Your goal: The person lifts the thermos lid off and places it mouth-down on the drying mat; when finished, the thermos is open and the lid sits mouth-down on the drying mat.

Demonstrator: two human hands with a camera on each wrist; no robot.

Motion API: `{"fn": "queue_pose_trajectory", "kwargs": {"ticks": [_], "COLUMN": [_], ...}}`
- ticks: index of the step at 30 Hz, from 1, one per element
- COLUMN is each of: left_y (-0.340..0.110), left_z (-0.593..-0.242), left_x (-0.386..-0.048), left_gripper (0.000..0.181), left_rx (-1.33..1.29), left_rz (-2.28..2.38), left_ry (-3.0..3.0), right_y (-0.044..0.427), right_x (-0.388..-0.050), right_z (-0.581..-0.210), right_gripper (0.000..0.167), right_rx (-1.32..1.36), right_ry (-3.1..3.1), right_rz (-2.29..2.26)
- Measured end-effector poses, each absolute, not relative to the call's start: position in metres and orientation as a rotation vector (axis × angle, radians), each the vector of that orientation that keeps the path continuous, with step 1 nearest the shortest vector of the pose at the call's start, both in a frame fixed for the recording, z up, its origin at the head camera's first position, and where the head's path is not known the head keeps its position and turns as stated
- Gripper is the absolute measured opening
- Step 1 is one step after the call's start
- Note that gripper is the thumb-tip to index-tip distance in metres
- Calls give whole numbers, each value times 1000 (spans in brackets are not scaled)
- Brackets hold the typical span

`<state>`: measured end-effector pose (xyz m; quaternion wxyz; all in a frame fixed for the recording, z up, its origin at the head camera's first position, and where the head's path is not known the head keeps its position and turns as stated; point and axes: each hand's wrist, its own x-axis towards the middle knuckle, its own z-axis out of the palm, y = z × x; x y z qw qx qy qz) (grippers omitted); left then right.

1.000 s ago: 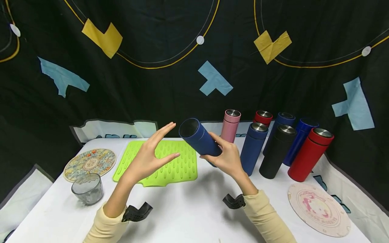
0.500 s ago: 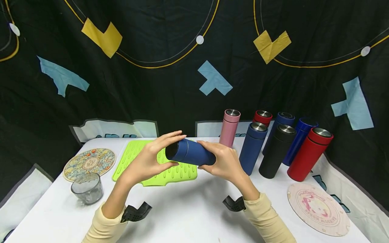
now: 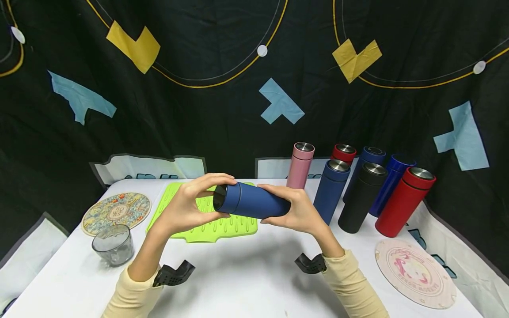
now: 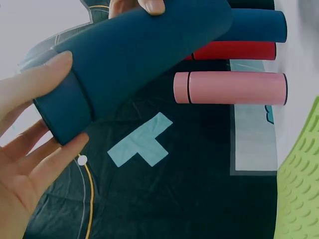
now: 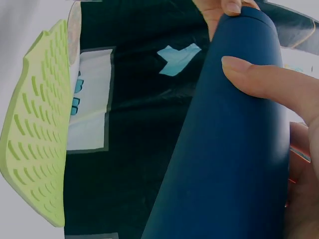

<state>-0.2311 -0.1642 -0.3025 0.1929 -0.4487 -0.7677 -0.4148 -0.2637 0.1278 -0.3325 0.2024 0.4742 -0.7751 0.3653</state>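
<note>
A dark blue thermos (image 3: pixel 256 201) lies nearly level in the air, between my two hands and above the table. At its left end, my left hand (image 3: pixel 188 205) grips the cap (image 3: pixel 227 198), thumb on one side and fingers on the other. My right hand (image 3: pixel 298 207) holds the body near the other end. In the left wrist view, the left thumb presses on the cap just beside the seam of the thermos (image 4: pixel 134 59). The right wrist view shows the right thumb across the thermos body (image 5: pixel 234 129); part of that hand's fingers is hidden behind it.
On the right stand several thermoses, including a pink one (image 3: pixel 301 165), a black one (image 3: pixel 359 201) and a red one (image 3: pixel 403 203). A green mat (image 3: pixel 234 227) lies behind the hands. Left are a glass cup (image 3: pixel 115 247) and a patterned round mat (image 3: pixel 115 212); right, a pink round mat (image 3: pixel 415 274).
The thermos has turned from steeply tilted to nearly level and come lower. My left hand, earlier apart from it with fingers spread, has closed round the cap end.
</note>
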Motion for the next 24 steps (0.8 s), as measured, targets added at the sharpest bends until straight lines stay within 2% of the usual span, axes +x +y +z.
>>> {"fn": "queue_pose_trajectory", "kwargs": {"ticks": [10, 24], "left_y": [-168, -169], "left_z": [-304, -305], "left_x": [-234, -233], "left_gripper": [68, 71], "left_rx": [-1272, -1163], "left_rz": [-1146, -1158], "left_ry": [-2123, -2127], "right_y": [127, 120], "right_x": [-261, -261], "right_z": [-332, -335], "right_gripper": [75, 75], "right_rx": [1388, 1402], "right_ry": [-2139, -2033], "right_rz": [989, 933]}}
